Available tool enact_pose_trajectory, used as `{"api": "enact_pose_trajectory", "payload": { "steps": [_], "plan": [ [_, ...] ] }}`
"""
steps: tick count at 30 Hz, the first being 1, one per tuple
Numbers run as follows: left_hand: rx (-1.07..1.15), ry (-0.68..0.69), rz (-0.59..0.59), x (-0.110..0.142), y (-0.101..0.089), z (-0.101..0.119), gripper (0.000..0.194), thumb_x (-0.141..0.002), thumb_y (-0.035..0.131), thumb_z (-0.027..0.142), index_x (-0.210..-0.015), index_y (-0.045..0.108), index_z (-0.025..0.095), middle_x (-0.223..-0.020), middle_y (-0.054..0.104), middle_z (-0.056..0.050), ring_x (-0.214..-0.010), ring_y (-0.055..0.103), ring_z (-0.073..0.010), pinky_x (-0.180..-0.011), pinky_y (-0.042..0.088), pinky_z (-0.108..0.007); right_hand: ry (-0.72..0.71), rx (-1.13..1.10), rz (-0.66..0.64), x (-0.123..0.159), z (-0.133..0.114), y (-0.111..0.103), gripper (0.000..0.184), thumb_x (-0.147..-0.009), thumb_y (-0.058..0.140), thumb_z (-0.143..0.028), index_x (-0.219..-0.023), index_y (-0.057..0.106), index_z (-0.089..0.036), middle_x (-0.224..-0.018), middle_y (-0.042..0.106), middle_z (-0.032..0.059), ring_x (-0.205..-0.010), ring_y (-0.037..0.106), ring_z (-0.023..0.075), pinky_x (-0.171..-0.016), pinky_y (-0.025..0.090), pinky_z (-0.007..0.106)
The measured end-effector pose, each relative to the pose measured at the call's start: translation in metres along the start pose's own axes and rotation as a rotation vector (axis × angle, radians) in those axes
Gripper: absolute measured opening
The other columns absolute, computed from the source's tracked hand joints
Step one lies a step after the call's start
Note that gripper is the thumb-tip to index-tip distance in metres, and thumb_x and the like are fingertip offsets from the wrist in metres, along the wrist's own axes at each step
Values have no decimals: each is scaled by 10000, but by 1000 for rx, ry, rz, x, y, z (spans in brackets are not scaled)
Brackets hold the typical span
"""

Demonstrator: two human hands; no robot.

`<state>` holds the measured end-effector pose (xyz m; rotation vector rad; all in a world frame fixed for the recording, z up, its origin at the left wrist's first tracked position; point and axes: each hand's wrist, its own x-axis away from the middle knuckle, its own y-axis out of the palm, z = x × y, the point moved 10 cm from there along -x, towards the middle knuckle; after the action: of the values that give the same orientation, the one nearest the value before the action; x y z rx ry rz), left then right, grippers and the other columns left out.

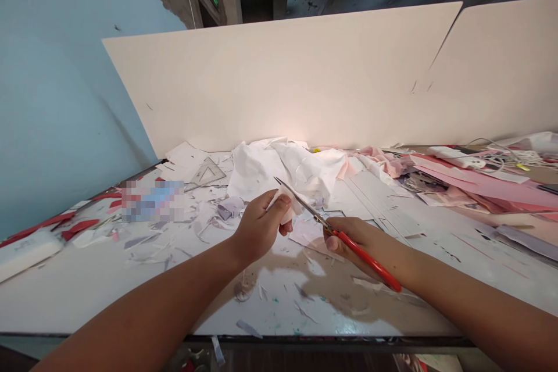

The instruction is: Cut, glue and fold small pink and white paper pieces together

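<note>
My left hand [260, 225] pinches a small piece of white fabric or paper [297, 207] between thumb and fingers, over the middle of the table. My right hand [355, 238] is closed on a pair of scissors [364, 257] with red handles. The metal blades point up and to the left, and their tip lies at the top of the white piece. Whether the blades touch it I cannot tell. Just behind both hands lies a crumpled heap of white cloth [279, 168].
Paper scraps [152, 250] litter the white table [305, 317]. A set square [208, 172] lies at the back left, a white box [28, 253] at the left edge. Pink sheets [483, 183] and white cables [523, 157] pile up on the right. A pale partition [296, 81] stands behind.
</note>
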<state>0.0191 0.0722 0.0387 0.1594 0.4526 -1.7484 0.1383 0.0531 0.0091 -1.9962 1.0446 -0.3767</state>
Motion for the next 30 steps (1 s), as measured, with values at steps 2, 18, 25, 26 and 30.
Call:
{"api": "enact_pose_trajectory", "payload": {
  "steps": [2, 18, 25, 26, 30],
  "plan": [
    [0, -7, -1, 0, 0, -1, 357, -846, 396, 422, -598, 444, 169, -514, 502, 26, -486, 463, -92, -525, 405, -235, 1, -1, 3, 0, 1, 0, 383, -828, 354, -543, -665, 355, -196, -629, 380, -29, -575, 358, 116, -516, 282, 221],
    [0, -23, 22, -1, -2, -2, 342, -844, 400, 411, -597, 434, 177, -493, 492, 36, -469, 462, -88, -502, 400, -221, 53, 63, -2, 1, 3, -1, 419, -810, 339, -583, -656, 362, -194, -612, 391, -28, -546, 360, 111, -490, 282, 224],
    [-24, -21, 36, -1, -4, -2, 337, -843, 394, 401, -589, 424, 181, -475, 477, 40, -461, 450, -85, -496, 391, -216, 58, 97, 1, 0, 5, -1, 417, -813, 333, -577, -650, 365, -194, -619, 406, -21, -551, 378, 118, -494, 284, 231],
    [-36, -22, 38, -1, -4, -2, 337, -843, 393, 400, -589, 425, 181, -469, 474, 40, -459, 449, -86, -492, 388, -216, 63, 105, -1, 0, 6, -1, 417, -812, 334, -576, -647, 363, -194, -616, 405, -21, -549, 376, 118, -492, 283, 231],
    [-63, -33, 57, 0, -6, -2, 317, -839, 395, 391, -602, 425, 183, -456, 453, 44, -458, 460, -93, -489, 387, -221, 84, 103, 19, 0, 10, -1, 412, -808, 348, -569, -638, 358, -194, -601, 397, -24, -535, 358, 113, -486, 278, 232]
  ]
}}
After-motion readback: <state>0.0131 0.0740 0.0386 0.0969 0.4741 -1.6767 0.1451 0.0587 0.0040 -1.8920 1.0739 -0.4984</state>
